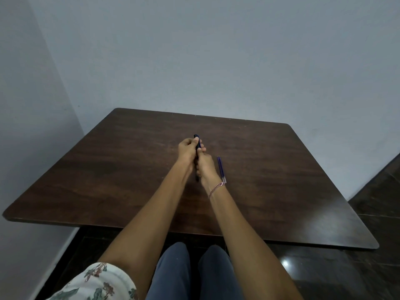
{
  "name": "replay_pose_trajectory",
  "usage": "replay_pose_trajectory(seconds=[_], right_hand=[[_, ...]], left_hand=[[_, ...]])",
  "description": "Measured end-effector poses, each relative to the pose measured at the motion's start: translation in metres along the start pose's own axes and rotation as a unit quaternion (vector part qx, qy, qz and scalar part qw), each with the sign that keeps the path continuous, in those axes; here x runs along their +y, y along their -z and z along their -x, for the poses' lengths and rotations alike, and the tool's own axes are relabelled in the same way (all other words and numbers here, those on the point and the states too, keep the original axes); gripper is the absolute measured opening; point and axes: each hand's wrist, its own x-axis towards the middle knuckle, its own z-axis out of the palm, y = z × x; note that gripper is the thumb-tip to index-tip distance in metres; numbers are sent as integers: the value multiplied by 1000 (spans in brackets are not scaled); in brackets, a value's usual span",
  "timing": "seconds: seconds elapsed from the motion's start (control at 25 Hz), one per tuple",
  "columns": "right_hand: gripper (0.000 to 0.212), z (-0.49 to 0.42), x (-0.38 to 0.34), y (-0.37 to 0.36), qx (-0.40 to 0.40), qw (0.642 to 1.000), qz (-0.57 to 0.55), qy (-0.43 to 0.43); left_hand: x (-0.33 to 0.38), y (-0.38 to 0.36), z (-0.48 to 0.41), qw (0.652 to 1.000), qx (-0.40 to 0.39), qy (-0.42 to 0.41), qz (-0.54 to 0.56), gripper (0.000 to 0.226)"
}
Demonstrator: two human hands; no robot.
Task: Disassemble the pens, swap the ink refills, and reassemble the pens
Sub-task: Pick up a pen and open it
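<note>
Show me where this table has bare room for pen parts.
Bare wood: the whole left side of the table, from the left hand out to the edge; the far strip toward the wall; the right side beyond the blue refills. Crowded: the middle, where both hands grip the pen, the refills close by the right hand.

**Pen mostly buried in two hands**

The left hand and right hand covered most of the pen. Only its dark far end and a sliver near the wrists showed, so whether it was whole or parted could not be told. The thin blue refills on the table were too small to count, their near tips blurring into the bracelet. The floral sleeve and knees ran off the near edge.
</note>
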Motion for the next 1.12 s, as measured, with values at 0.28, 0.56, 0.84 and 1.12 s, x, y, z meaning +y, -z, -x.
replay_pose_trajectory(seconds=[0.28, 0.56, 0.84, 1.12], right_hand=[[40, 2, 7, -1, 27, 991, 108, 73], [31, -10, 7, 17, -31, 985, 128, 110], [27, -17, 32, 26, 24, 981, 129, 145], [28, -23, 54, 34, 89, 974, 97, 184]], left_hand=[[7, 1, -3, 998, 31, 4, 48, 16], [13, 13, -15, 999, 36, -25, 11, 13], [4, 29, -32, 991, 131, -17, 15, 15], [-5, 49, -46, 944, 201, -15, -262, 28]])
